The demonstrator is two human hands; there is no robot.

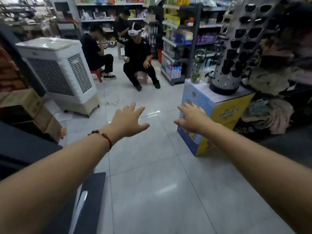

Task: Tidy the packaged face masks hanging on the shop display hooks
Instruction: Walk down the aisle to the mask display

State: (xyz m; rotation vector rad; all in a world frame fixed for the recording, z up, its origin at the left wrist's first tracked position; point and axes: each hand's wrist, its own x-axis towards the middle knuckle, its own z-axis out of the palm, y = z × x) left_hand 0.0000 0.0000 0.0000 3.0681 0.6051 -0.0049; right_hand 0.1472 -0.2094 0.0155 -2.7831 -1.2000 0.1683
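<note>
air cooler (59, 71): a white floor-standing unit was seen at ten o'clock, on the tiled floor (152, 191).
left hand (128, 121): it was held out over the floor toward twelve o'clock, fingers straight and spread, nothing gripped; a beaded bracelet (103, 135) was worn at the wrist.
seated people (135, 56): three figures on low stools were seen at twelve o'clock, well apart from both hands.
right hand (194, 119): it was stretched out at one o'clock, fingers straight and relaxed, nothing held; it was seen in front of a blue and yellow box (224, 115), and contact could not be judged.
sunglasses stand (239, 48): a grey rack was stood on that box at two o'clock.
packaged face masks: none could be made out; no hooks bearing them were shown, and the shelves (182, 39) were too blurred to read.
step in hand: the work was judged not yet begun, with both hands empty and merely extended.
next move: a turn toward the mask display was judged necessary before any packet could be straightened on its hook.
</note>
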